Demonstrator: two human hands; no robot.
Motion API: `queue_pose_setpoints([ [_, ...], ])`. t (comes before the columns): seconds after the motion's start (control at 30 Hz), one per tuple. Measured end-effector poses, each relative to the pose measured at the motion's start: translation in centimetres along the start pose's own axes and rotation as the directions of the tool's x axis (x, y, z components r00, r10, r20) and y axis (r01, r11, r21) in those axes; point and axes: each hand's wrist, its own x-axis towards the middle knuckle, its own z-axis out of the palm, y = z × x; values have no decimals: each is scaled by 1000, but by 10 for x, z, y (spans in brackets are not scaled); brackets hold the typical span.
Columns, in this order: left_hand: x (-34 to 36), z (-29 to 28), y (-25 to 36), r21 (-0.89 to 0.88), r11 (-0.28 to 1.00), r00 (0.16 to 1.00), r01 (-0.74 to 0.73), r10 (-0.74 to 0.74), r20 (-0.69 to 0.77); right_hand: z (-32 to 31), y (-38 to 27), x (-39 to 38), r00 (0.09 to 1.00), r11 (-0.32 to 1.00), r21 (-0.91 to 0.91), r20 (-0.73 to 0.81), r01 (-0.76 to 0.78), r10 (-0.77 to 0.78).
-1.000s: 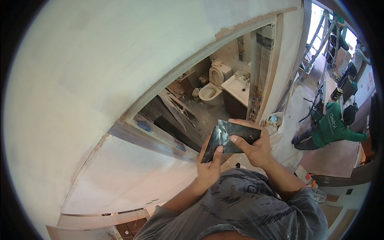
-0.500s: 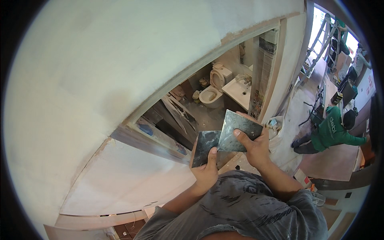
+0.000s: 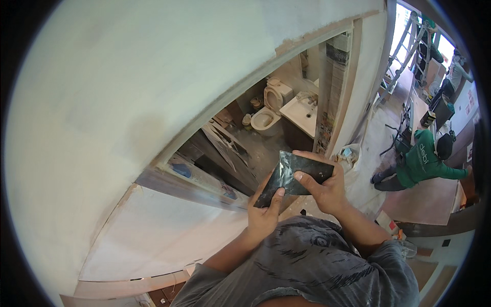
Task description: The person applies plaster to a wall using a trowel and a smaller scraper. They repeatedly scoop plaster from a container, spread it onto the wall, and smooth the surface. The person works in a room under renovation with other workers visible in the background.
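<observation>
Outside a bathroom [image 3: 263,143] strewn with worksite dust, a person in a grey T-shirt [image 3: 312,263] holds two dark, flat blades near the middle of the scene. The left hand [image 3: 264,212] pinches the left putty blade [image 3: 268,193], thumb on top and fingers behind; the right hand [image 3: 328,190] has a matching grip on the right putty blade [image 3: 314,168]. Whitish smears mark both faces, and the inner edges appear to meet or overlap, though glare blurs the join. Beyond the doorway are a toilet [image 3: 265,121] with its lid raised, a washbasin [image 3: 299,113] to its right and long boards [image 3: 222,151] on the left. At right, past a white sack [image 3: 348,157], a co-worker in a green sweatshirt [image 3: 428,158] reaches right; a stepladder [image 3: 405,56] stands at far right.
</observation>
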Motion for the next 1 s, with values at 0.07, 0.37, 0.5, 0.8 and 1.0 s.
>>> queue_pose_setpoints([
  [0.07,3,-5,4,16,1000,997,11,-13,71,-5,-2,2,997,996,-73,67,42,-38],
  [0.37,-1,9,1,-118,987,973,-107,80,-216,3,4,0,992,995,95,-120,-27,38],
  [0.5,-1,0,-15,-194,979,990,-62,36,-136,-3,10,-3,991,990,109,-91,-92,103],
  [0.8,8,0,6,107,990,995,-95,91,47,4,2,-7,995,995,21,6,-95,95],
  [1.0,7,-1,6,95,995,995,10,-19,98,0,3,-8,982,987,-162,190,7,24],
])
